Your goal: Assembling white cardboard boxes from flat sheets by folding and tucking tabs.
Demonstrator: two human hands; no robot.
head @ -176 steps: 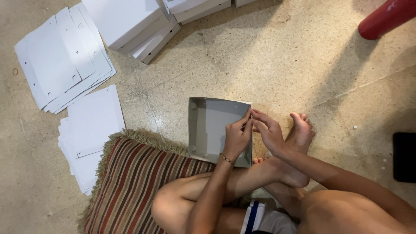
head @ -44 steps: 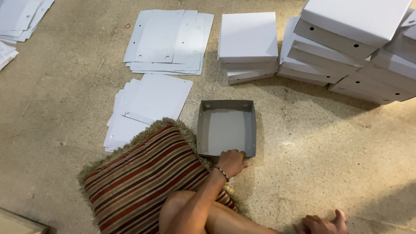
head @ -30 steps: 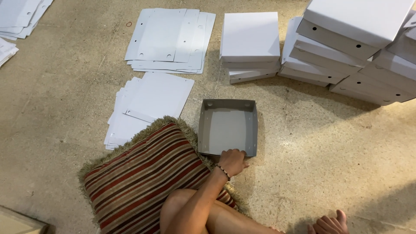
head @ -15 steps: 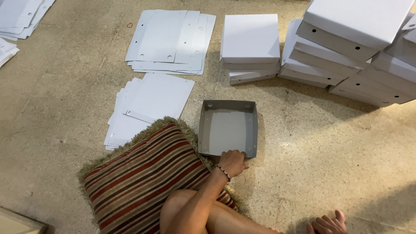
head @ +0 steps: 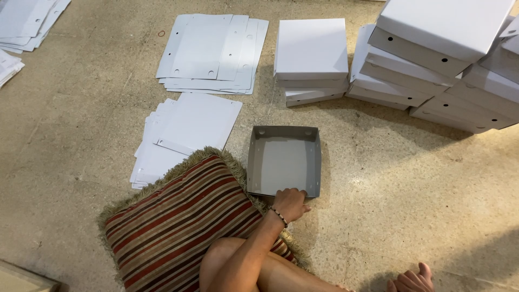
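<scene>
Left hand [head: 290, 201] rests on the near wall of the open grey square cardboard box tray [head: 284, 160], fingers curled over the rim; grip narrow, closed on the edge of the card, a beaded band at the wrist. Right hand not visible; only a bare foot [head: 412, 279] shows at the bottom right edge. The tray sits flat on the speckled stone floor [head: 389, 189], open side up, four low walls upright, small round holes near its corners, inside bare. It lies just beside the right edge of a red-and-brown striped fringed cushion [head: 181, 224], on which the person's bent leg lies. Left of the tray, a loose pile of flat white card blanks [head: 186, 132]; beyond that, a second fanned pile of flat white punched blanks [head: 213, 51]. Straight beyond the tray, a short stack of closed white square boxes [head: 311, 54]; to the right, a taller leaning stack of white boxes with round holes [head: 438, 59].
</scene>
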